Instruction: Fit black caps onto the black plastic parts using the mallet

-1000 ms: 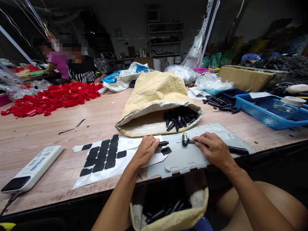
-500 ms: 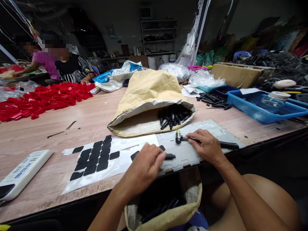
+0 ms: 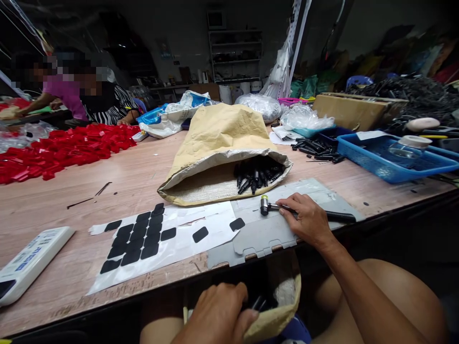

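My right hand [image 3: 304, 217] is closed around a small hammer [image 3: 339, 216] with a black grip and a yellow-and-black head, lying low over the grey mat [image 3: 283, 239]. Below the table edge, my left hand [image 3: 220, 310] is at the mouth of a lower tan sack [image 3: 283, 315], thumb and forefinger apart. Black tube-like parts [image 3: 258, 303] show just beyond its fingers, partly hidden in shadow. A white sheet with black rounded-square stickers [image 3: 150, 234] lies left of the mat. Behind it rests a large open tan sack [image 3: 225, 134] with black tube-like parts [image 3: 256, 174] inside.
Red plastic pieces [image 3: 71, 148] are heaped at the left. A white power strip [image 3: 32, 263] lies at the front left. A blue tray [image 3: 398, 160] and a cardboard box [image 3: 358, 110] stand at right. Two people [image 3: 103, 100] sit at the far left.
My left hand has moved down from above the mat to the lower sack, and the black tube-like part no longer sticks out of its grip. My right hand stays on the hammer.
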A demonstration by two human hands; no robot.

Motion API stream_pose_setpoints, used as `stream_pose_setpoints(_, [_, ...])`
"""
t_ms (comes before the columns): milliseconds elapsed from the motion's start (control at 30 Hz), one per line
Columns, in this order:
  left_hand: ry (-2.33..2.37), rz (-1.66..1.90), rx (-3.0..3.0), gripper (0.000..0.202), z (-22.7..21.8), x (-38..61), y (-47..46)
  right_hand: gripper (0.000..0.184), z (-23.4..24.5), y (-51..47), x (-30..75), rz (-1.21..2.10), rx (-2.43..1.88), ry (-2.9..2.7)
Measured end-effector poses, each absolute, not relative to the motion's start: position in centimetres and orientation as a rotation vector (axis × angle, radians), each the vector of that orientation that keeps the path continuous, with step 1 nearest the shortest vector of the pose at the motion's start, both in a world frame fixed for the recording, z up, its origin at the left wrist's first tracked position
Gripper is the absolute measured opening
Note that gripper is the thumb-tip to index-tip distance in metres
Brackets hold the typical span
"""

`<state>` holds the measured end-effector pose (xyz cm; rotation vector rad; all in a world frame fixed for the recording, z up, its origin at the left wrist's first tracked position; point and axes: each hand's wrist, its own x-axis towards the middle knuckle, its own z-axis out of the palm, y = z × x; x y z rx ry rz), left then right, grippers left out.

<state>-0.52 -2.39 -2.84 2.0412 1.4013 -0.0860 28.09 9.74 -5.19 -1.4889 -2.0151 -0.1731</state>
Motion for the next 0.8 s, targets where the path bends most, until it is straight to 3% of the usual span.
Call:
stream_pose_setpoints(67, [1.296,0.151,2.031,0.034,0.6,0.4,1.1,0.021,-5.2,9.7,28.0,-0.184,-1.487,-2.017])
stream_pose_setpoints(167, [1.481,0.429,2.033,0.035,3.5,2.2,9.6,0.021,-5.3,9.7,28.0,-0.193,-1.478,-2.010])
stream_pose_setpoints(367, [2.003,0.643,1.791,0.025,1.8,4.9,24.3,0.020,-5.0,9.8,28.3,-0.144,-1.430,-2.008])
stream_pose_setpoints(600, [2.101,0.556,1.714,0.033,0.8,5.5,26.4,0.019,-4.9,9.7,28.2,-0.143,-1.446,-1.987])
stream_pose_setpoints(800, [2.058,0.605,1.746,0.020,2.5,2.0,23.0,0.019,-5.0,9.7,28.3,-0.135,-1.465,-1.990])
